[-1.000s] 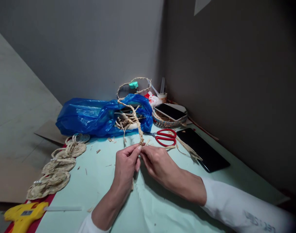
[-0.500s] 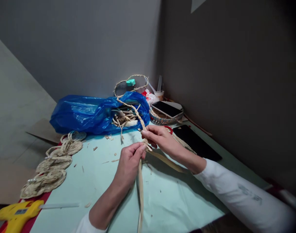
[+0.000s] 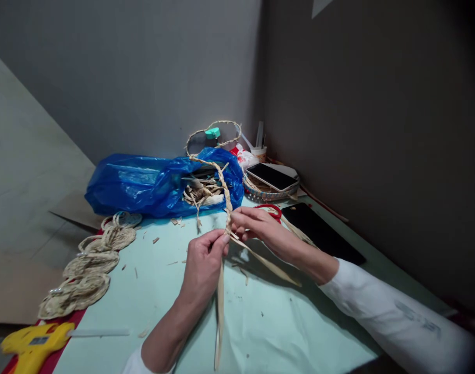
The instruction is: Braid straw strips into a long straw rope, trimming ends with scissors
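A braid of dry, straw-coloured plant strips runs from the blue bag down to my hands. My left hand is closed, pinching the lower end of the braid between thumb and forefinger. One long loose strip hangs below it toward me. My right hand is at the braid's right side, fingers curled and fingertips against it just above the left thumb. Another loose strip slants out to the right beneath the right hand. The exact contact of the right fingertips is partly hidden.
Behind the braid lies a blue plastic bag with dry strips in its mouth. Woven slippers line the left edge beside a yellow glue gun. Red-handled scissors, a black tablet-like slab and a phone lie right.
My right hand has shifted slightly down along the braid, its fingers now nearer the left thumb. The right-hand loose strip hangs at a different angle. The view has shifted a little.
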### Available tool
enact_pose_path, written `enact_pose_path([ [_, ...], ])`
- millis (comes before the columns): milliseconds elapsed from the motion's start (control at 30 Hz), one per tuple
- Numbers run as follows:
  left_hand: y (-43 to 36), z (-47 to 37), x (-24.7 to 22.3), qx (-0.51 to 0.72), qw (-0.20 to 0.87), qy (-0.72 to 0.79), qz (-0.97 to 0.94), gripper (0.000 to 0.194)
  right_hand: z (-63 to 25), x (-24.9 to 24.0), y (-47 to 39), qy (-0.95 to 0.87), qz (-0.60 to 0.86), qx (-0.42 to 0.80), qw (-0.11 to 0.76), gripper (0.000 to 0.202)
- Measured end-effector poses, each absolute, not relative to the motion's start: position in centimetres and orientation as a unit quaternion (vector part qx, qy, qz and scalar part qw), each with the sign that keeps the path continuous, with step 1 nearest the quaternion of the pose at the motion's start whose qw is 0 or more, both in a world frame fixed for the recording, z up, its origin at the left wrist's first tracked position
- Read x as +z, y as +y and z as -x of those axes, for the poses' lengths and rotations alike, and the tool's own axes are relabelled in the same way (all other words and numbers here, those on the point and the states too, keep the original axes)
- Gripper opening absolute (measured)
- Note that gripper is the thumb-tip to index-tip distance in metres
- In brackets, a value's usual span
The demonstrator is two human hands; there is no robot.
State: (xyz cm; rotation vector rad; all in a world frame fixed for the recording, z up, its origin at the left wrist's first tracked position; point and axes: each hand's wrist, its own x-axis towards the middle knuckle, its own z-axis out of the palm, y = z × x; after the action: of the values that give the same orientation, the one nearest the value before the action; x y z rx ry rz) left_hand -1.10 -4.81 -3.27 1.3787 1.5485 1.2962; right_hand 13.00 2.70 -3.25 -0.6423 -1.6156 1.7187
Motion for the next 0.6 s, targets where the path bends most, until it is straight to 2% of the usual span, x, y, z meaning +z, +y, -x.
enact_pose_path([
  [200, -4.7, 1.7, -2.9, 0.515, 0.343, 0.577, -0.533, 0.023, -12.4, -3.1, 1.1, -0.648, 0.203, 0.682, 0.271, 0.023],
  [400, -5.1, 1.2, -2.5, 0.533, 0.297, 0.588, -0.531, 0.032, -12.6, -2.7, 1.0, -0.715, 0.26, 0.564, 0.32, 0.018],
  [600, -5.7, 1.0, -2.1, 0.513, 0.29, 0.574, -0.569, 0.026, -12.5, -2.8, 1.0, -0.69, 0.243, 0.578, 0.361, 0.021],
])
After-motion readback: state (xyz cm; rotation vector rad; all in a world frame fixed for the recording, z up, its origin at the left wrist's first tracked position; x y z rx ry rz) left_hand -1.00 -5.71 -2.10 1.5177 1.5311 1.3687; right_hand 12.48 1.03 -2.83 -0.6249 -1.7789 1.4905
